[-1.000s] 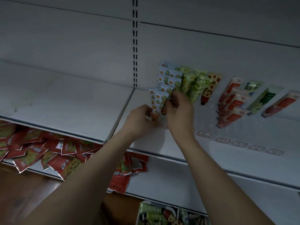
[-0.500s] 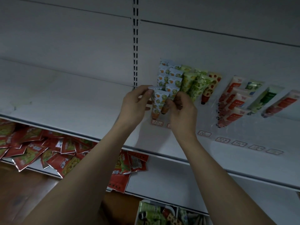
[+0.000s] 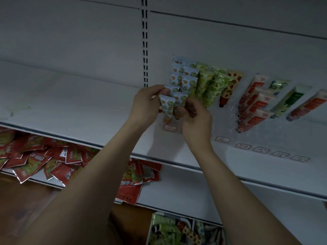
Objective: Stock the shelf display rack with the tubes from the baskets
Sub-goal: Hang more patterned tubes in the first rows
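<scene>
Behind the right hand [image 3: 194, 119], a small orange-capped tube [image 3: 178, 107] is half hidden, pinched; the left hand [image 3: 146, 106] pinches a blue fruit-print tube [image 3: 167, 107].

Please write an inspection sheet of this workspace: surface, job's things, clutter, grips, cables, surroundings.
Surface: white shelf, left part bare.
Job's things: patterned tubes in rack rows; white-red tubes further right; basket with tubes below.
Clutter: red packets heaped on lower shelf.
Grips: left hand pinches front tube; right hand holds neighbouring tube's cap end.
Cables: nothing seen.
Surroundings: slotted upright, price labels.
</scene>
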Demonstrator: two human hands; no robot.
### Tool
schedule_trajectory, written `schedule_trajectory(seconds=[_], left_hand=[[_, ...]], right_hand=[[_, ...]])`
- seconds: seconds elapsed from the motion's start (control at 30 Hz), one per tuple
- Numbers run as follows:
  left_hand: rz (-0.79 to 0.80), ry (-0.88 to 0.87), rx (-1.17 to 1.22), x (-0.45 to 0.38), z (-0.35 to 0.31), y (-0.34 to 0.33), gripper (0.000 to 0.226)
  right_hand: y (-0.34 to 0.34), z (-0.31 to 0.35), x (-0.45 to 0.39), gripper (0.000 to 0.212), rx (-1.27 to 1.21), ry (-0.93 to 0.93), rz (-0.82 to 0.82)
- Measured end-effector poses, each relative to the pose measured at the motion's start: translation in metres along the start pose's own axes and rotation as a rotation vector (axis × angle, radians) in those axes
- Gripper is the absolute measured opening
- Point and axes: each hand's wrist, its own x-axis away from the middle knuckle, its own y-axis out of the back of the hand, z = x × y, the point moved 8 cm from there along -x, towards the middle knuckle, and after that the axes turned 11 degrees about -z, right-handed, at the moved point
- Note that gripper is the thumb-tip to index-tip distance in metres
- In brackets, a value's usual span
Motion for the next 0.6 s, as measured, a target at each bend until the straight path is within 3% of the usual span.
schedule_trajectory(seconds=[0.6], left_hand=[[0.060, 0.000, 0.087, 0.0013, -0.0054, -0.0039, 0.017]], right_hand=[[0.0003, 0.0051, 0.0035, 0.016, 0.034, -0.015, -0.036]])
